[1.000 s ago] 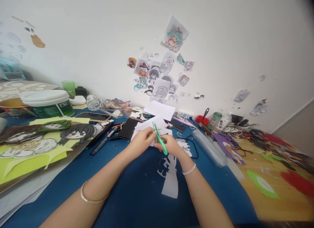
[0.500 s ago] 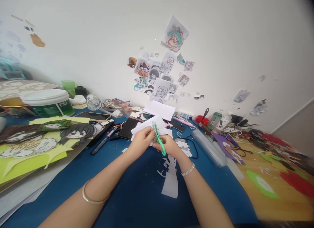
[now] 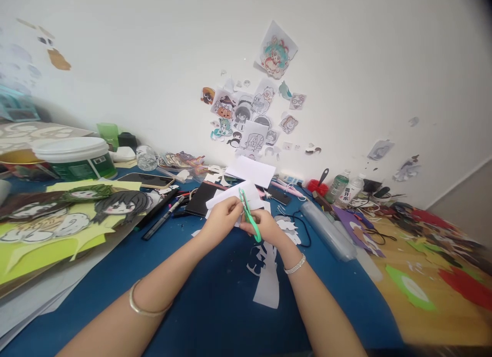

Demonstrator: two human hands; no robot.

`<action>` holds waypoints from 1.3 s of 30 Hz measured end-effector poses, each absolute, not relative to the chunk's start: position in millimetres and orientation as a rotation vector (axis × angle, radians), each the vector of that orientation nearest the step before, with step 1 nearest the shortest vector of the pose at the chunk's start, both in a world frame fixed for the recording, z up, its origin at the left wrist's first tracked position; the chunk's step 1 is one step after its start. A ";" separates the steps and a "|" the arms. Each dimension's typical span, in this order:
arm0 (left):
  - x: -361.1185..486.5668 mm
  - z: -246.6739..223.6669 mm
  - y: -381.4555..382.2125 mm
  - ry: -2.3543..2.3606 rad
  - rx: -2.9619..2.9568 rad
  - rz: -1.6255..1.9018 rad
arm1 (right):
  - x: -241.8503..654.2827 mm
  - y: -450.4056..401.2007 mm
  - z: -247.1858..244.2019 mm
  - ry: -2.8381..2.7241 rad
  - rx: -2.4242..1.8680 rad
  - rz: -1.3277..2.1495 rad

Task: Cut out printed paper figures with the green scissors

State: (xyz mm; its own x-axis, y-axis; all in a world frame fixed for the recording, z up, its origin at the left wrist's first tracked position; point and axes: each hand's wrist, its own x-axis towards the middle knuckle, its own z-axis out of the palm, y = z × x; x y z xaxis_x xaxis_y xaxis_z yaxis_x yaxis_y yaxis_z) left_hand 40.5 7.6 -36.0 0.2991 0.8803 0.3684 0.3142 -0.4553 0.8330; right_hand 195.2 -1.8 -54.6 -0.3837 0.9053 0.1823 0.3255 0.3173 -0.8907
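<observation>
Green-handled scissors [image 3: 253,227] are gripped in my right hand [image 3: 266,227], with the blades pointing up and away from me. My left hand [image 3: 223,216] is pinched close beside the blades on a small piece of white paper, mostly hidden by the fingers and scissors. Just behind both hands lie white sheets [image 3: 251,192], one of them curled. Beneath my right hand, a white paper strip [image 3: 267,290] and curved paper offcuts [image 3: 254,267] rest on the blue mat [image 3: 219,311].
At left are cartoon cut-outs [image 3: 121,206] on yellow sheets, a green-and-white tub [image 3: 82,160], a phone [image 3: 148,180] and markers [image 3: 159,226]. A clear plastic roll [image 3: 326,231], bottles [image 3: 338,185] and coloured scraps [image 3: 411,288] lie at right. Drawings [image 3: 242,114] cover the wall.
The view has shifted very slightly. Both hands and the scissors keep nearly the same place and pose.
</observation>
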 end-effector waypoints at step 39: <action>35.9 -36.4 16.0 1.006 1.976 1.076 | 196.5 -3.6 -53.3 -1.924 -1.100 1.013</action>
